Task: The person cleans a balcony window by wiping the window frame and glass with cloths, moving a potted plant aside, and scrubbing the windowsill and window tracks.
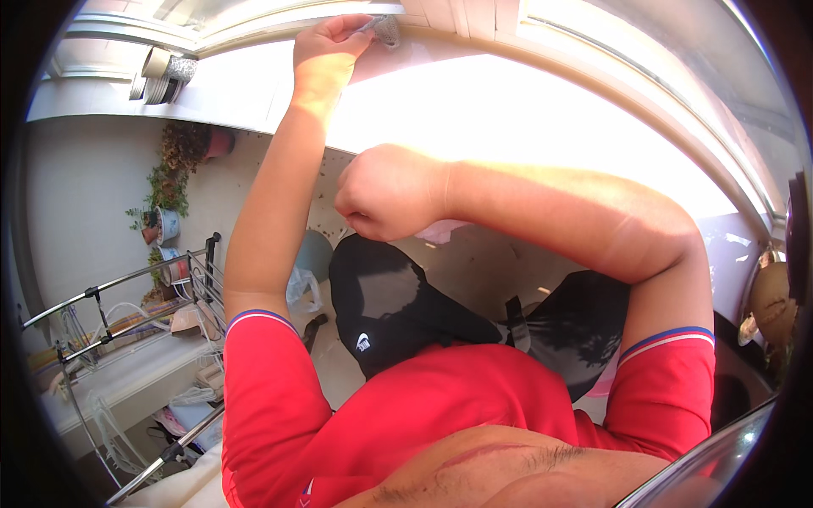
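My left hand (pixel 330 47) reaches out to the window side, its fingers pinching a grey cloth (pixel 383 32). The cloth lies against the sill beside the base of the window frame (pixel 362 11). Closer to my body, my right hand (pixel 384 190) is curled into a fist above the near edge of the white windowsill (pixel 432 114). Its palm side is turned away, so whether anything is inside the fist is hidden. Strong sunlight washes out much of the sill. A pale pink item (pixel 443 231) shows partly beneath my right wrist.
Stacked pots (pixel 166 76) stand on the sill at the left. Potted plants (pixel 168 222) line the floor below, near a metal rack (pixel 95 292) with hangers. A plastic bag (pixel 303 289) lies by my knee. A round brown object (pixel 772 295) is at the right edge.
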{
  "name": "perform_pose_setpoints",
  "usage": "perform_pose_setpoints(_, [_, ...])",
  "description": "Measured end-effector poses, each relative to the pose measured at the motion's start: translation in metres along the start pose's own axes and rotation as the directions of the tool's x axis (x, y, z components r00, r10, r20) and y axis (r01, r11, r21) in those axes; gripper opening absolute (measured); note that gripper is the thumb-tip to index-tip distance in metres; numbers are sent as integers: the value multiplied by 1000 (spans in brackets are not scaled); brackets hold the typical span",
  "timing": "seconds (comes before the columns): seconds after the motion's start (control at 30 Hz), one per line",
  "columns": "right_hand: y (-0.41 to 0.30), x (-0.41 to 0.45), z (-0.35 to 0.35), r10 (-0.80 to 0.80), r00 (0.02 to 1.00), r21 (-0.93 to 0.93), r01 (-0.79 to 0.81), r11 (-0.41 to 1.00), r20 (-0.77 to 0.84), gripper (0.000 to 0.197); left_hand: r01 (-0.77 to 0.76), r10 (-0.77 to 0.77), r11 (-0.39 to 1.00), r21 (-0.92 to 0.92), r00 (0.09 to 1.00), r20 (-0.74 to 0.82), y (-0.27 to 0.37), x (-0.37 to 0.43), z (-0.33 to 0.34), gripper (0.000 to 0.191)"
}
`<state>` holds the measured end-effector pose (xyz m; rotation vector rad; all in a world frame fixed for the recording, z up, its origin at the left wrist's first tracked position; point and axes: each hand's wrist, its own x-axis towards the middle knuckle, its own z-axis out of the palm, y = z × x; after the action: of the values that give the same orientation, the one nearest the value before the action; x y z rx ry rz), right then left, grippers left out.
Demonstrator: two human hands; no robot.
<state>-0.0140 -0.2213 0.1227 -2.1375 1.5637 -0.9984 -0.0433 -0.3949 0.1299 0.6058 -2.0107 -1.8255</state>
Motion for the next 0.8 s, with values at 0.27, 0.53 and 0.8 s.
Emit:
perform_pose_setpoints(0.27, [0, 0, -1, 5, 1000, -1, -5, 1000, 15, 13, -98, 311, 435, 895, 949, -47, 10, -7, 37, 42])
perform_pose_setpoints(0.53, [2, -2, 1, -7, 1000, -13, 8, 1000, 20, 15, -107, 280, 313, 944, 960, 16, 12, -10, 43, 48])
perform_pose_setpoints(0.8, [-1, 0, 2, -11, 999, -28, 12, 1000, 51, 14, -143, 310, 389, 910, 950, 17, 3, -4, 41, 43])
